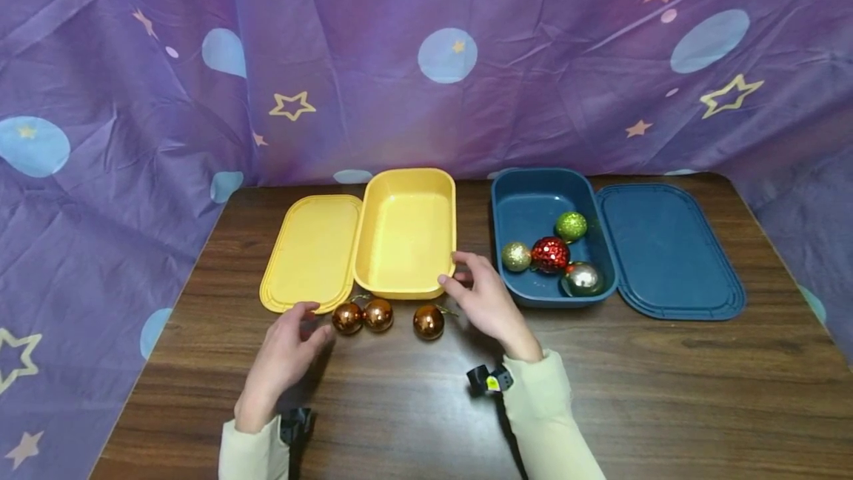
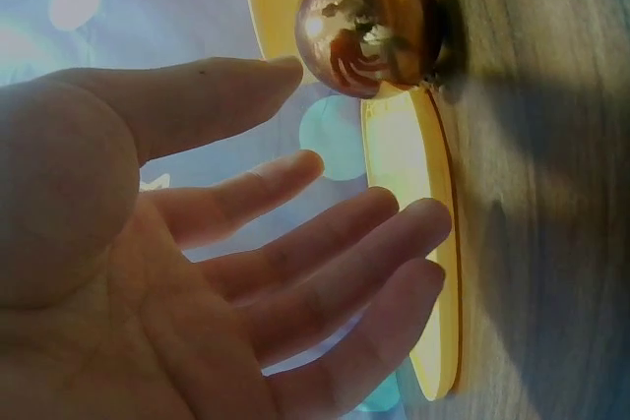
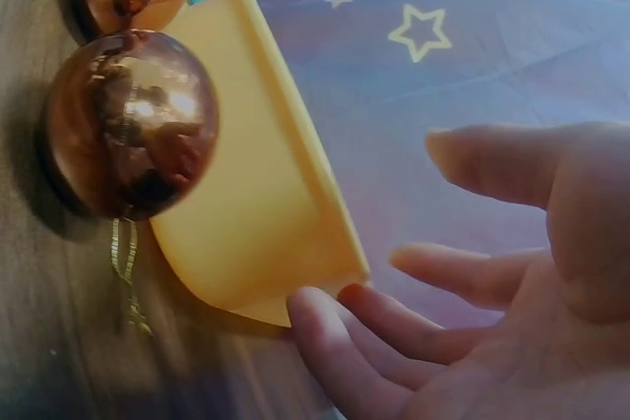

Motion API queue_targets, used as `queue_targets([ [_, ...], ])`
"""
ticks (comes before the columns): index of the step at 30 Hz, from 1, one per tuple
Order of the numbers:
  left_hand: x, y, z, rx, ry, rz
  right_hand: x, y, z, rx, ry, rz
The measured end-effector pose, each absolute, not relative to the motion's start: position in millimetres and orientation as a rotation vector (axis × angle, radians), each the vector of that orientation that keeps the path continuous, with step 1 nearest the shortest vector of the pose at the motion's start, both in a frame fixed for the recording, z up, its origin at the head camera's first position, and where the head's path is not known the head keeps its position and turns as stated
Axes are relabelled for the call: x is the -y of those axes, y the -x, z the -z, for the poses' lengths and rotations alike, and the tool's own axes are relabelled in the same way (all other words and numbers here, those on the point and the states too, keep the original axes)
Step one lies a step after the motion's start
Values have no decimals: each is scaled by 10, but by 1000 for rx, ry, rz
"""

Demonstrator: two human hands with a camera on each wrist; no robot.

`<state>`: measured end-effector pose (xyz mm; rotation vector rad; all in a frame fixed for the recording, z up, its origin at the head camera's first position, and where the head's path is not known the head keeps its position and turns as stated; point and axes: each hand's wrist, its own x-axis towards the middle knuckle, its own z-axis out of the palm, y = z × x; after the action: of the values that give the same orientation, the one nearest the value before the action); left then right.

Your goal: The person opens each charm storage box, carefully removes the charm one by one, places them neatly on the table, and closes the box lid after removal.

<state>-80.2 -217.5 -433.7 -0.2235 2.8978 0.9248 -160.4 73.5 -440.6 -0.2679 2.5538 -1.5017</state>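
Observation:
Three shiny copper-brown ball ornaments lie on the table in front of the yellow box (image 1: 406, 235). Two of them, the left ornament (image 1: 347, 318) and the middle ornament (image 1: 378, 315), sit side by side; the right ornament (image 1: 429, 322) lies apart with a gold string loop. My left hand (image 1: 285, 354) is just left of the pair, fingers spread and nothing held, close to the yellow lid (image 1: 313, 250). My right hand (image 1: 485, 301) is at the near right corner of the yellow box, its fingers loosely bent and holding nothing, fingertips right at the rim.
A blue box (image 1: 533, 206) holds a green ornament (image 1: 571, 227), a gold ornament (image 1: 516, 256), a red ornament (image 1: 550, 254) and a silver ornament (image 1: 583, 278). To its right lies a blue lid (image 1: 673, 250). A purple starry cloth (image 1: 373, 35) hangs behind the wooden table (image 1: 666, 391).

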Motion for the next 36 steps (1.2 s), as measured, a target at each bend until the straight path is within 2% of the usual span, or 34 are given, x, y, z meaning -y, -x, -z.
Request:
queue_targets([
  [10, 2059, 814, 4280, -3095, 218, -1054, -915, 1501, 4243, -2583, 415, 1591],
  [15, 1879, 891, 4239, -3306, 84, -1210, -1154, 1452, 4121, -2637, 426, 1737],
  [19, 1640, 985, 4160, -3334, -139, -1356, -1407, 1452, 4058, -2671, 395, 1922],
  [25, 1208, 1129, 4023, -3235, -492, -1360, -1857, 1445, 4032, -2765, 135, 2134],
  [32, 708, 1325, 3885, -3240, -998, -1041, -2405, 1423, 4180, -2887, -345, 2049],
  [36, 435, 1456, 3789, -3186, -1148, -855, -2586, 1456, 4260, -2824, -450, 1972],
])
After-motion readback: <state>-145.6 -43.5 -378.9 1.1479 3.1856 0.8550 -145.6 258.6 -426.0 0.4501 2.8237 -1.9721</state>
